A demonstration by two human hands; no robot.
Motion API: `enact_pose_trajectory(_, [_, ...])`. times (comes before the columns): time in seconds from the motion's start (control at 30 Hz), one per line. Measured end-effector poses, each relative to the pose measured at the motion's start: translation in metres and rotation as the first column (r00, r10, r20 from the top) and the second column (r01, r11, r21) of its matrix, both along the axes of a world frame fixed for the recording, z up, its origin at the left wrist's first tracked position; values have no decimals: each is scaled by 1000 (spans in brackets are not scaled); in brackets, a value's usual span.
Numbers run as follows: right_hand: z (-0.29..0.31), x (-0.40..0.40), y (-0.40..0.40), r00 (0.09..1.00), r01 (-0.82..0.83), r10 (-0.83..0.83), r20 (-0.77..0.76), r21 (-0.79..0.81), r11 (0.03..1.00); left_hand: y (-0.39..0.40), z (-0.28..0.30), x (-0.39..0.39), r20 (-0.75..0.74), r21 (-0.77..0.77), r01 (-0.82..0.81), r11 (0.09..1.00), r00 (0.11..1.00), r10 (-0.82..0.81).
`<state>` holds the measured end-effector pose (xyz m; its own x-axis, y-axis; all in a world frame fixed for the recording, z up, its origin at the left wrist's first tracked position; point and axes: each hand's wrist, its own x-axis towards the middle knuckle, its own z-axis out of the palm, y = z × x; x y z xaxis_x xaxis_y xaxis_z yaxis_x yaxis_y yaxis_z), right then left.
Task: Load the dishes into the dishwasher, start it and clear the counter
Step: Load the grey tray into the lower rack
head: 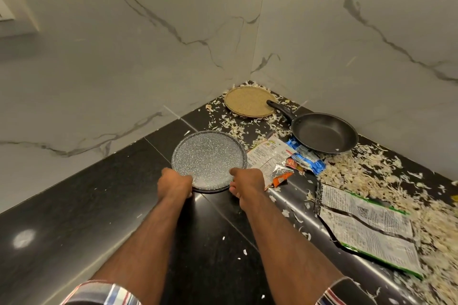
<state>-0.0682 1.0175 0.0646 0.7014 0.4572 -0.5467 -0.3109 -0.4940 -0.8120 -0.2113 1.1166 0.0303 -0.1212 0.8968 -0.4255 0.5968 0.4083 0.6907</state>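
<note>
Gripping the plate point(209, 160) at its near rim: left hand point(174, 183), right hand point(247, 184), fingers curled. Risk judged: wrappers point(270, 158) just right are dragged; peelings point(371, 173) farther right are scattered.

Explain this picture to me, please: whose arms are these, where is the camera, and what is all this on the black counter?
No machine here: a person wears one camera on the head, looking forward and down, so you see their own two arms. The left hand and right hand each hold the near rim of a speckled grey plate on the black counter. Beyond it, in the corner, lies a round tan plate, with a black frying pan beside it. Torn food wrappers and a flattened printed packet lie to the right, among pale scattered peelings.
</note>
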Motion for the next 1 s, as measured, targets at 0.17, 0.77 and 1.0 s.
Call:
enact_pose_trajectory(0.17, [1,-3,-6,997,-29,32,74,-41,999,-11,12,-3,70,17,-75,997,995,73])
enact_pose_trajectory(0.77, [35,10,-83,982,167,-138,-129,247,955,-78,45,-18,710,-154,-63,986,687,155])
enact_pose_trajectory(1.0, [45,19,-168,975,209,-174,-139,300,931,-167,67,-7,747,-118,25,993,661,72])
